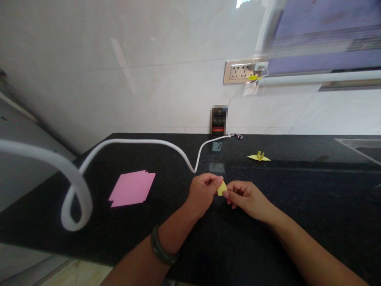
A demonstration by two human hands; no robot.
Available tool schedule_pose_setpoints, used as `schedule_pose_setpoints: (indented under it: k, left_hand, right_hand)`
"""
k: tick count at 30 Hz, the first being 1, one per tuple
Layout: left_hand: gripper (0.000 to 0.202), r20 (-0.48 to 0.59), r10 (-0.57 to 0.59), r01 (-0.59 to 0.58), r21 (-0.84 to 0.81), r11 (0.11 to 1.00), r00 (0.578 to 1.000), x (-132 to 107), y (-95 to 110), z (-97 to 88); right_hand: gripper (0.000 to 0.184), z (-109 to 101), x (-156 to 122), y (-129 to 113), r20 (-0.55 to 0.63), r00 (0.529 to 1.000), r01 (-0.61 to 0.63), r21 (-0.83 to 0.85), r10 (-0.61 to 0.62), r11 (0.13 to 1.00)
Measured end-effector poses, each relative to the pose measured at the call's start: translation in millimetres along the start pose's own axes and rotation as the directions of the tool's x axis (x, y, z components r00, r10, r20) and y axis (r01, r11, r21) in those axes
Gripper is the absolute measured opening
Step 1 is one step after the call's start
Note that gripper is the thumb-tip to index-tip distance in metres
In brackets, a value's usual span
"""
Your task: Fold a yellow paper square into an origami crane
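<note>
Both my hands pinch a small piece of folded yellow paper just above the black countertop. My left hand grips its left side between thumb and fingers, and a dark bangle circles that wrist. With thumb and forefinger, my right hand holds the paper's lower right edge. The fingers cover part of the paper, so its full folded shape is hidden. Beyond my right hand, a folded yellow paper crane sits on the counter with its wings spread.
A stack of pink paper sheets lies at the left. A thick white cable loops across the counter. By the wall stands a blurred-out dark device, with a wall socket above. A recessed edge shows far right.
</note>
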State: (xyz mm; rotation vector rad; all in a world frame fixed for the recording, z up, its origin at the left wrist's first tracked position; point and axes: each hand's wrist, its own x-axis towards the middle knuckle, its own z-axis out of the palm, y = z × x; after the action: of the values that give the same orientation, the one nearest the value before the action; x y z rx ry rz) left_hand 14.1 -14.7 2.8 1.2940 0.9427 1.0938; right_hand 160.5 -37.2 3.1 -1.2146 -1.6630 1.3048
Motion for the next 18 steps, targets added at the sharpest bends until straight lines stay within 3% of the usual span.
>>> schedule_pose_setpoints:
  k: [4,8,11,18]
  left_hand:
    - [0.029,0.046,-0.078,0.08,-0.042,0.996,0.996,-0.8,-1.5,2.2]
    - [0.022,0.087,-0.039,0.034,0.056,0.998,0.995,-0.9,-4.6,2.2]
    - [0.023,0.117,-0.029,0.027,0.018,0.999,0.993,0.0,-6.0,0.7]
    - [0.03,0.309,-0.153,0.227,-0.223,0.948,0.939,-1.2,-4.0,0.3]
  right_hand:
    - [0.023,-2.0,1.1,1.3,-0.121,0.99,0.064,-0.057,-0.071,0.996]
    - [0.024,-2.8,1.6,1.5,-0.202,0.972,0.107,-0.078,-0.121,0.991]
    - [0.024,-1.3,0.8,-0.6,-0.171,0.975,0.142,-0.02,-0.143,0.99]
    - [0.027,1.9,-0.5,-3.2,-0.113,0.984,0.16,0.186,-0.141,0.969]
